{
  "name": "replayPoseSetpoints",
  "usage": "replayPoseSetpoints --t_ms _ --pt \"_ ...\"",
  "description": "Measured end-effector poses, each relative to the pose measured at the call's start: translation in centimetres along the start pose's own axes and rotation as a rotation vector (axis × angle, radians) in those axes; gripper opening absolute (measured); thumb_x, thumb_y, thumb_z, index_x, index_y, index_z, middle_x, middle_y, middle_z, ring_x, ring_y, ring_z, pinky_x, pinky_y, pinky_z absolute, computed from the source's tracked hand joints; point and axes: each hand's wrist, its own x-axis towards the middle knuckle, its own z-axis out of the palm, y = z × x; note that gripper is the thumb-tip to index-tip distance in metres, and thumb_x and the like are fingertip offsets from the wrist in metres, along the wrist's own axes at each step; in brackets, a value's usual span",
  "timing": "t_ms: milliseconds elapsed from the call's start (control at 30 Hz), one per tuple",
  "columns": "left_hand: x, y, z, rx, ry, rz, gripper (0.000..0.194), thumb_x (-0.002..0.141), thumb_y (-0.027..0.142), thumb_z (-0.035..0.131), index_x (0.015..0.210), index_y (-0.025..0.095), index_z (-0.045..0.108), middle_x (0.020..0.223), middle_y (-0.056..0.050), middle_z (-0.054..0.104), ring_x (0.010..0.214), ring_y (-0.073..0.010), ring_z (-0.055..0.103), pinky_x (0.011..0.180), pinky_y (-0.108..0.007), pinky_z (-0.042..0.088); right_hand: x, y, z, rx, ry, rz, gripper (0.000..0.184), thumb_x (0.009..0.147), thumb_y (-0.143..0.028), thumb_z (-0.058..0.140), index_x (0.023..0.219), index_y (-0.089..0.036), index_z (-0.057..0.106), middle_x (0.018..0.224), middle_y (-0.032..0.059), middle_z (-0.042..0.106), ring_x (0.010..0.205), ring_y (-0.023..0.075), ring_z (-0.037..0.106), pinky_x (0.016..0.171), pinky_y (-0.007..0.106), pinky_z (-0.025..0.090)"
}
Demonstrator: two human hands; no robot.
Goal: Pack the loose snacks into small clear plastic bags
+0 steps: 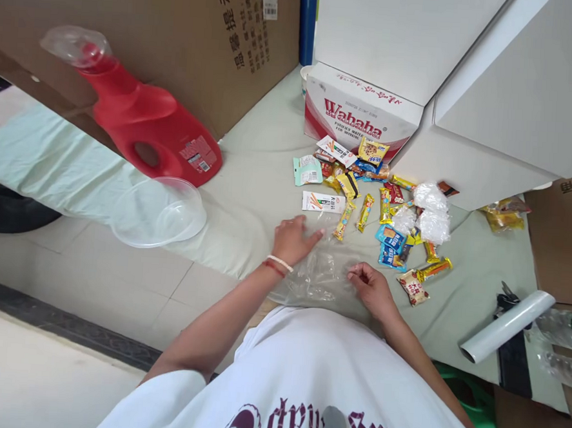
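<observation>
A clear plastic bag (323, 277) lies on the cloth-covered table close against my body. My left hand (293, 241) rests at the bag's left side, thumb spread away from the fingers. At the right edge of the bag, my right hand (372, 289) has its thumb and fingertips pinched together on the thin film. Just beyond both hands is a loose pile of wrapped snacks, with a white stick packet (323, 202), yellow bars (365, 212), a blue packet (391, 247), a cream-and-red packet (413, 287) and crumpled white plastic bundles (431, 211).
A red jug (151, 115) and a clear plastic bowl (162, 213) stand at the table's left edge. Behind the snacks is a Wahaha carton (360, 112) beside white boxes (492, 91). A grey-white roll (506, 325) and clear bottles (562, 328) lie at right.
</observation>
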Motion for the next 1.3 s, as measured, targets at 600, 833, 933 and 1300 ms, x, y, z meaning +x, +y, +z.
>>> replayPoseSetpoints --t_ms 600,833,933,1300 --pt "-2.0 -7.7 -1.9 -0.105 0.284 -0.282 0.025 0.094 0.043 0.048 0.095 0.02 0.059 0.076 -0.002 0.061 0.073 -0.0199 0.058 0.072 -0.033 0.046 8.4 0.3 -1.4 0.208 0.294 -0.006 0.04 0.076 -0.059 0.067 0.079 -0.02 0.061 0.063 -0.003 0.056 0.059 0.0141 0.046 0.059 0.027 0.036" --pt "-3.4 -5.2 -1.7 0.172 0.302 0.408 0.022 0.093 0.028 0.056 0.112 0.022 0.066 0.118 -0.012 0.07 0.127 -0.03 0.057 0.113 -0.052 0.035 6.0 2.0 -4.8 -0.074 0.182 0.026 0.039 0.082 -0.06 0.059 0.078 -0.021 0.062 0.065 0.0008 0.06 0.059 0.0175 0.05 0.057 0.029 0.037" --pt "-3.2 -4.4 -0.6 0.231 0.04 0.501 0.032 0.098 0.028 0.05 0.126 0.025 0.065 0.138 -0.011 0.065 0.138 -0.0299 0.052 0.12 -0.058 0.025 6.6 0.2 -7.1 -0.426 0.218 -0.02 0.032 0.085 -0.05 0.058 0.091 -0.02 0.068 0.078 0.0052 0.067 0.067 0.0214 0.057 0.064 0.032 0.041" --pt "-3.0 -5.8 0.5 0.314 -0.104 0.465 0.052 0.103 0.041 0.042 0.152 0.027 0.046 0.162 -0.012 0.04 0.151 -0.031 0.035 0.123 -0.066 0.012 22.2 -14.9 2.9 -1.175 0.107 -0.451 0.04 0.096 -0.018 0.048 0.133 -0.014 0.062 0.142 0.0185 0.054 0.124 0.0331 0.05 0.089 0.038 0.048"
